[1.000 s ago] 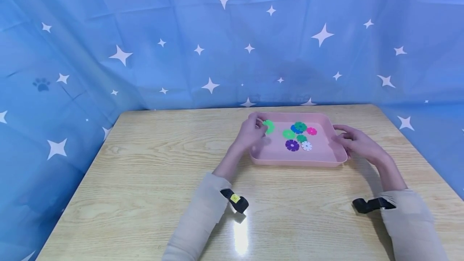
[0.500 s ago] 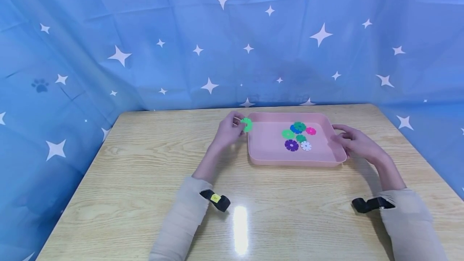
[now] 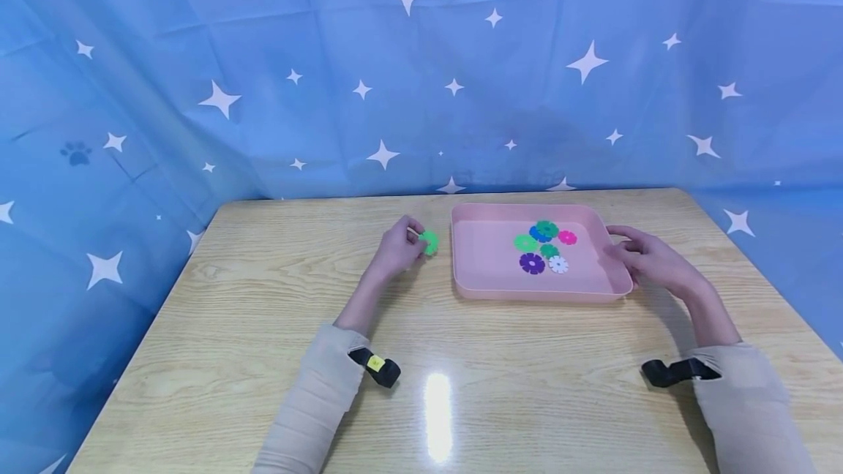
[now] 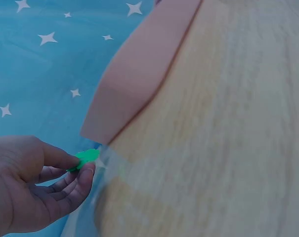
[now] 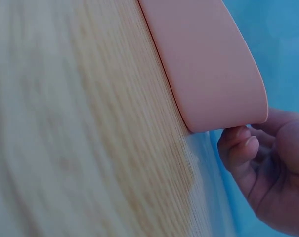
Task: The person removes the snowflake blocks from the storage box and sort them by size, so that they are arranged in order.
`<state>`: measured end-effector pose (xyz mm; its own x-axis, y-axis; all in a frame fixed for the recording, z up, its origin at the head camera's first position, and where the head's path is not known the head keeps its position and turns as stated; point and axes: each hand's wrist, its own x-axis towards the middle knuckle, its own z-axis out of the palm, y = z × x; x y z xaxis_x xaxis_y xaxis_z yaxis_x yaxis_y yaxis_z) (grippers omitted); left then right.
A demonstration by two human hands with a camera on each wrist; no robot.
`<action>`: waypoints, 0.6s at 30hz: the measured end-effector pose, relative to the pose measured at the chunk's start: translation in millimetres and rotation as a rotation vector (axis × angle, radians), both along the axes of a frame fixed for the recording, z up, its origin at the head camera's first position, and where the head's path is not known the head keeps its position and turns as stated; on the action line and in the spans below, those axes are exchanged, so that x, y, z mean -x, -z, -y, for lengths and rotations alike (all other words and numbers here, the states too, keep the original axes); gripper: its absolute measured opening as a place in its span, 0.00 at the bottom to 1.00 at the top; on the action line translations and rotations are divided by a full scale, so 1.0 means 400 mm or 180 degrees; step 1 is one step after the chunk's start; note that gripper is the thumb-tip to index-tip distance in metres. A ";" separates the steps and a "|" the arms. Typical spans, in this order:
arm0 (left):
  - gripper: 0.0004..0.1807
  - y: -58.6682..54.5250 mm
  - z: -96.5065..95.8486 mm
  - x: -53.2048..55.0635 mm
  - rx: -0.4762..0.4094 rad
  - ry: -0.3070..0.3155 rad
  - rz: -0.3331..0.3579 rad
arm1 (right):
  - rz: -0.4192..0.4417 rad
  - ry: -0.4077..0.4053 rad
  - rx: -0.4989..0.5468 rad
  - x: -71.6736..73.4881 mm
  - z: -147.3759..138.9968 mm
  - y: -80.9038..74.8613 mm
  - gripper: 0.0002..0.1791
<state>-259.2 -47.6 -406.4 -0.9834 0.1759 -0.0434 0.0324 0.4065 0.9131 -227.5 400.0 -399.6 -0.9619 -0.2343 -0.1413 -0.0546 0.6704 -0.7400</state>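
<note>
My left hand [image 3: 397,248] pinches a bright green notched plastic disc [image 3: 429,242] between thumb and fingers, over the table just left of the pink tray [image 3: 484,292]. In the left wrist view the disc [image 4: 87,159] is seen nearly edge-on at the fingertips. My right hand [image 3: 655,263] holds the tray's right wall, thumb over the rim and fingers outside. The right wrist view shows those curled fingers [image 5: 238,148] against the tray's end. Inside the tray lie several such discs, among them a purple one [image 3: 532,263], a white one [image 3: 558,264] and a pink one [image 3: 568,238].
The tray stands on a wood-grain table [image 3: 263,313] near its back edge. Behind the table hangs a blue cloth [image 3: 342,42] with white stars. A black wrist camera [image 3: 375,366] is strapped at the left sleeve, another black camera [image 3: 678,371] at the right.
My left hand has carried the green disc out of the tray, leftward past its left wall and a little toward me. The right hand and the tray have stayed in place.
</note>
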 end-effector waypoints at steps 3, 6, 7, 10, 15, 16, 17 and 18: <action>0.10 0.008 -0.001 -0.002 -0.0022 0.0070 0.0013 | -0.0003 0.0002 -0.0018 0.001 -0.002 0.004 0.35; 0.11 0.012 -0.003 -0.004 0.0014 0.0120 -0.0017 | -0.0007 0.0001 0.0007 0.000 -0.003 0.004 0.35; 0.11 0.013 -0.004 -0.004 0.0052 0.0126 -0.0031 | -0.0009 -0.0008 0.0029 -0.001 -0.003 0.004 0.35; 0.10 0.017 -0.007 -0.002 0.0313 0.0122 -0.0136 | -0.0011 -0.0020 0.0110 -0.001 -0.004 0.002 0.35; 0.09 0.022 -0.013 -0.002 0.0640 0.0143 -0.0258 | 0.0001 -0.0025 0.0154 0.000 -0.006 0.002 0.35; 0.09 0.022 -0.014 -0.003 0.0637 0.0160 -0.0258 | 0.0003 -0.0025 0.0160 0.000 -0.006 0.002 0.35; 0.09 0.022 -0.014 -0.003 0.0632 0.0175 -0.0258 | 0.0008 -0.0014 0.0159 0.000 -0.006 0.002 0.35; 0.09 0.022 -0.015 -0.004 0.0626 0.0193 -0.0257 | 0.0009 -0.0015 0.0161 0.000 -0.006 0.002 0.35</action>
<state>-257.7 -41.8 -415.1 -0.9730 0.2307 -0.0041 0.1321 0.5716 0.8099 -227.5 402.5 -400.5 -0.9603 -0.2458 -0.1318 -0.0556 0.6318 -0.7731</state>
